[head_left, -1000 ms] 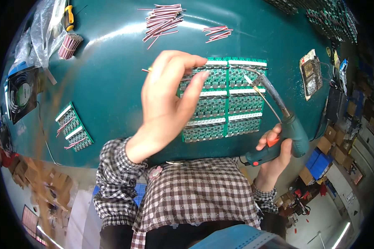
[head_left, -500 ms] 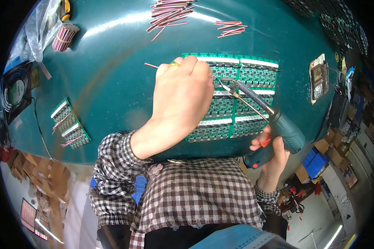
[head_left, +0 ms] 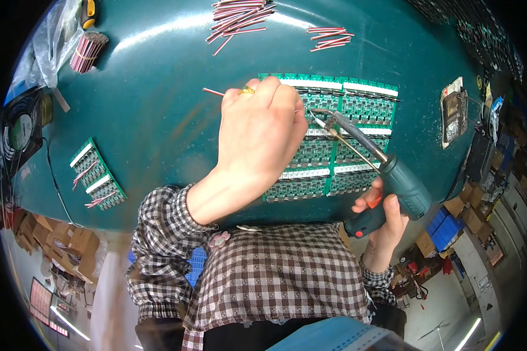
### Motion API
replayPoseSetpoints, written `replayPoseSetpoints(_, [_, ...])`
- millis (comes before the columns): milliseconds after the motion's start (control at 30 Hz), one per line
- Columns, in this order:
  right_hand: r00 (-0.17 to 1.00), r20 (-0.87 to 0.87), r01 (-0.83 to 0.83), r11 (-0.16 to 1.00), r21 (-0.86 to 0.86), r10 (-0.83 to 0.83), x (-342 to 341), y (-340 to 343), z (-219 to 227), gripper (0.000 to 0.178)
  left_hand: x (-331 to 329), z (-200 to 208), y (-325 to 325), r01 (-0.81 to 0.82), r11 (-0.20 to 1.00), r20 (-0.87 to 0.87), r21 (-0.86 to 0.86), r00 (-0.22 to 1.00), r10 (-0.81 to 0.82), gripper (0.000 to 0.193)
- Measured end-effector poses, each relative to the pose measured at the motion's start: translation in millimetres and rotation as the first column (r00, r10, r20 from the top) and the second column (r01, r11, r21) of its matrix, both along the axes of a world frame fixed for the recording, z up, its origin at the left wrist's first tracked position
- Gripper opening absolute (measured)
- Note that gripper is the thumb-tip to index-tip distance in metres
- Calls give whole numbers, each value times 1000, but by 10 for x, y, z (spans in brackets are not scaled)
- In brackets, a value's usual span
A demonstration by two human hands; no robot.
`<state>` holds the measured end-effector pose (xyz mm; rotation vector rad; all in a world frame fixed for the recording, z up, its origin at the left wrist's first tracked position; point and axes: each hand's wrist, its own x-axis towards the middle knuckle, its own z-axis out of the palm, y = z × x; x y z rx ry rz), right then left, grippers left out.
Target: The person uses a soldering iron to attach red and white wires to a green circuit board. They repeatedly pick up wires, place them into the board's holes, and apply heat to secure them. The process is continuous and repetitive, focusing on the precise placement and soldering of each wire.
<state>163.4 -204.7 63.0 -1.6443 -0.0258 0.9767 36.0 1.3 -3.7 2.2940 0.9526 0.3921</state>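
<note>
Standing at the left edge of a green bench [head_left: 170, 128], a black fan [head_left: 22, 128] sits below a clear plastic bag [head_left: 44, 52] in the far left corner. Beside the bag are a yellow-and-black tool handle [head_left: 89, 14] and a banded bundle of wires [head_left: 89, 54]. A small circuit board [head_left: 99, 178] with pinkish wires lies nearer the left front edge. Toward the far edge is a loose pile of red-and-white wires [head_left: 237, 20].

Mid-bench, the left hand [head_left: 260, 126] is over the left part of a green circuit panel [head_left: 366, 105], which lies near the front edge. Its fingers are curled together on a single wire [head_left: 213, 91], one end poking out leftward; the fingertips are mostly hidden. A few short wires [head_left: 331, 40] lie beyond the panel.

Further right, the right hand [head_left: 387, 217] has its fingers wrapped around the grip of a green soldering gun [head_left: 407, 186]. The gun's tip is just beside the left fingertips; whether it touches the panel cannot be told. A dirty metal tray [head_left: 454, 117] lies near the right edge.
</note>
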Motion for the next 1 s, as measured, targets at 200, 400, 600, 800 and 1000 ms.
replayPoseSetpoints(200, [994, 77, -80, 996, -43, 83, -19, 32, 15, 45, 8, -19, -13, -18, 1000, 5, 15, 1000, 18, 15])
replayPoseSetpoints(400, [995, 73, -66, 997, -47, 70, -33, 43, 11, 45, 23, -27, -23, -39, 999, 24, 33, 999, 38, 12])
replayPoseSetpoints(600, [994, 82, -70, 997, -45, 74, -36, 47, 10, 44, 16, -36, -24, -39, 999, 38, 37, 999, 38, 13])
replayPoseSetpoints(800, [994, 85, -64, 997, -36, 67, -50, 40, -3, 43, 37, -27, -22, -53, 997, 68, 55, 996, 49, 10])
replayPoseSetpoints(1000, [993, 87, -73, 997, -39, 77, -48, 34, -6, 42, 35, -20, -24, -52, 998, 56, 34, 997, 50, 10])
